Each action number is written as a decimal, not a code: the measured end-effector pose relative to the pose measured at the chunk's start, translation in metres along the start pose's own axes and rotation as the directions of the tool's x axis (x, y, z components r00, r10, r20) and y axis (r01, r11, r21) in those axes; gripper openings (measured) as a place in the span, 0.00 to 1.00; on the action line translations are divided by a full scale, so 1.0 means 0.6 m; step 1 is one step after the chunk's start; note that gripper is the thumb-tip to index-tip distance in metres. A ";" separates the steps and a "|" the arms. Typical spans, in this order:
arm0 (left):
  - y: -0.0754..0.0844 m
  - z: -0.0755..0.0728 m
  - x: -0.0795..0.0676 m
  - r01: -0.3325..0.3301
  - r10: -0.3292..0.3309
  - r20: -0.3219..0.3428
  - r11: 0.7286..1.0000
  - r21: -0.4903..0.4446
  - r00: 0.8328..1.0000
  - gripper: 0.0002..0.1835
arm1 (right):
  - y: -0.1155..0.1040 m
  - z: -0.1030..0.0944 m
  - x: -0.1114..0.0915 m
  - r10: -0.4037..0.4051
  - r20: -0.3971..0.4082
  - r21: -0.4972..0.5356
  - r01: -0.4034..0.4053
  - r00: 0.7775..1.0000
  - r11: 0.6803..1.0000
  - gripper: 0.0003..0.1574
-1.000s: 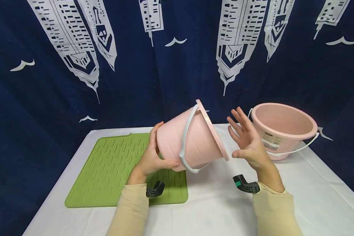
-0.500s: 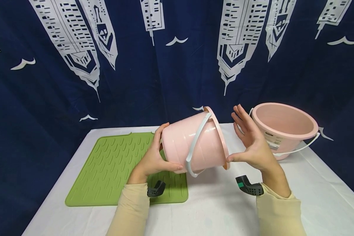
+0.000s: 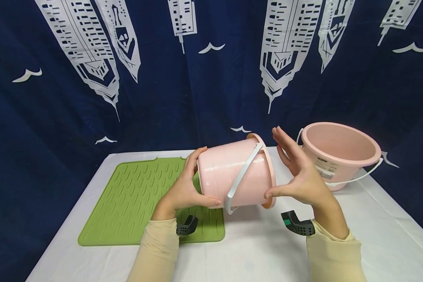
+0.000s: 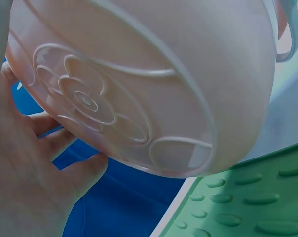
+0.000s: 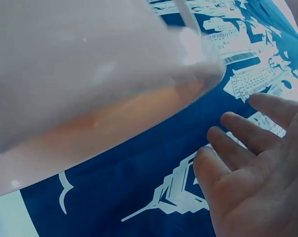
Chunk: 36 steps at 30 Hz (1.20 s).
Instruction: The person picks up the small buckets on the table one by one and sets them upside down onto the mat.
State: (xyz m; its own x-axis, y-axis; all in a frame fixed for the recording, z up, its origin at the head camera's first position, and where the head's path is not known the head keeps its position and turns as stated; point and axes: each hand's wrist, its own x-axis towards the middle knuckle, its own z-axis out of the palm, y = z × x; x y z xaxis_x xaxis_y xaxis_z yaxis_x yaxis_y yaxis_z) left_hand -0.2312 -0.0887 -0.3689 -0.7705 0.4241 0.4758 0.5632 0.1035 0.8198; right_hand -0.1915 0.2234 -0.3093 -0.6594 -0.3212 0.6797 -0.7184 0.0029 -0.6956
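A pink bucket (image 3: 215,172) is held on its side above the table, mouth toward the right, its pale handle (image 3: 244,174) slanting across the near wall. My left hand (image 3: 183,192) grips it round the base end, thumb along the near side. Raised flower-like lines mark the bucket's underside (image 4: 134,103) in the left wrist view. At the rim my right hand (image 3: 299,178) is raised with fingers extended; its thumb overlaps the near rim edge, and I cannot tell whether it touches. The right wrist view shows a gap between these fingers (image 5: 238,153) and the bucket.
A second pink bucket (image 3: 338,160) with a label (image 3: 325,167) and white handle stands upright at the right back. A green ridged mat (image 3: 127,203) lies on the left of the white-covered table (image 3: 253,250). Behind hangs a dark blue curtain (image 3: 225,94) with white buildings.
The held bucket has shifted right and slightly down and turned more level, its mouth swinging away from me. My right hand has turned, its thumb now overlapping the rim; my left keeps its grip.
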 end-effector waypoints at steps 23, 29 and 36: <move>0.007 0.008 0.005 -0.003 -0.001 0.027 0.991 0.136 1.000 0.70 | -0.012 0.031 0.006 0.023 0.038 -0.296 -0.010 0.999 0.955 0.86; 0.011 0.010 0.005 0.008 -0.012 0.026 0.987 0.160 1.000 0.70 | -0.012 0.031 0.007 0.033 0.040 -0.352 -0.017 0.999 0.936 0.85; 0.018 0.012 0.006 0.003 -0.013 0.052 0.982 0.191 0.999 0.71 | -0.016 0.029 0.007 0.022 0.058 -0.392 0.003 0.998 0.920 0.85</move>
State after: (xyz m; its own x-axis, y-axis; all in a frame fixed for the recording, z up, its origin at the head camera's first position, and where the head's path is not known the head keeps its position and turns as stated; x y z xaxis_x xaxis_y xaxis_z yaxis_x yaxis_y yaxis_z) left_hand -0.2256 -0.0798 -0.3605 -0.7613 0.4691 0.4475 0.6073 0.2744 0.7455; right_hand -0.1836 0.2053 -0.3040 -0.6608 -0.3759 0.6497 -0.7497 0.3729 -0.5467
